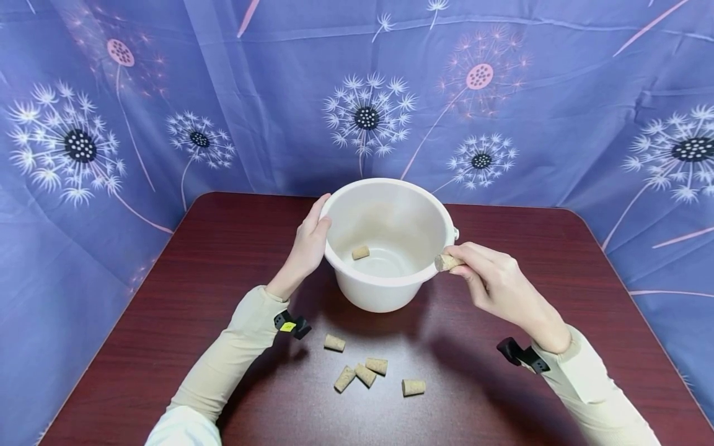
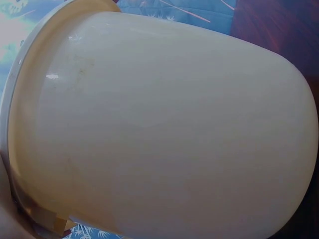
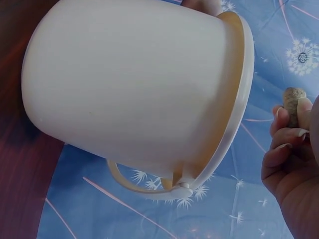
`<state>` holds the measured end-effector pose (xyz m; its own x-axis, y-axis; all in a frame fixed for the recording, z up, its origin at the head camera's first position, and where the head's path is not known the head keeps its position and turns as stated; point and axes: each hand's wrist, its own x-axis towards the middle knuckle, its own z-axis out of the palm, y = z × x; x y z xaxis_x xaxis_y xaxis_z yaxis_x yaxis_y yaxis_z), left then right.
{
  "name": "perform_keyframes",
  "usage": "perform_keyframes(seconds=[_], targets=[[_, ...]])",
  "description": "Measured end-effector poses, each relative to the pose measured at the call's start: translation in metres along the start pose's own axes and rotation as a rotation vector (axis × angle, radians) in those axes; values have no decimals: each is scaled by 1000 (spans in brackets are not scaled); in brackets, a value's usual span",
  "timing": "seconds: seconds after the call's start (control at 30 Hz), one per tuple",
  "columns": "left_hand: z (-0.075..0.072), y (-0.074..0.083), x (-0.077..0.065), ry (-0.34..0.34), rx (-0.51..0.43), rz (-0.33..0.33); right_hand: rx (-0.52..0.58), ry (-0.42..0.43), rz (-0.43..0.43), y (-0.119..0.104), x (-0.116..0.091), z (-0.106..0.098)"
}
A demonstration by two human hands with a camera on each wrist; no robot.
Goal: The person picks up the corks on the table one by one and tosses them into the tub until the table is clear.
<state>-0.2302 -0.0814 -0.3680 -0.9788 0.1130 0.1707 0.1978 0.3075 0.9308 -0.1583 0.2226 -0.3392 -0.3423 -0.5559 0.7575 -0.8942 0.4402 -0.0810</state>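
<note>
A white bucket [image 1: 372,293] stands on the table, its mouth facing up toward the head camera. At its left rim my left hand [image 1: 308,243] grips the edge, thumb over the top and fingers along the outside. My right hand [image 1: 498,280] pinches a cork [image 1: 446,262] between thumb and fingers, beside the right rim. In the right wrist view the same cork [image 3: 293,106] pokes up from the fingertips, apart from the bucket [image 3: 124,84]. One cork [image 1: 360,253] lies inside on the bucket's bottom. The bucket's outer wall [image 2: 164,124] fills most of the left wrist view.
Several loose corks lie in front of the bucket, among them a single cork [image 1: 334,343] at left, a clustered cork [image 1: 365,375] and another cork [image 1: 413,388] at right. The dark red table [image 1: 223,248] meets a blue dandelion-print cloth [image 1: 268,111] behind. A handle [image 3: 144,188] hangs on the bucket.
</note>
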Motion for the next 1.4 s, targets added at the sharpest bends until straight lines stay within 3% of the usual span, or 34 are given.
perform_keyframes(seconds=[0.97, 1.4], targets=[[0, -2, 1, -2, 2, 2, 23, 51, 60, 5, 10, 7], [0, -3, 1, -4, 1, 3, -1, 13, 45, 7, 13, 4]])
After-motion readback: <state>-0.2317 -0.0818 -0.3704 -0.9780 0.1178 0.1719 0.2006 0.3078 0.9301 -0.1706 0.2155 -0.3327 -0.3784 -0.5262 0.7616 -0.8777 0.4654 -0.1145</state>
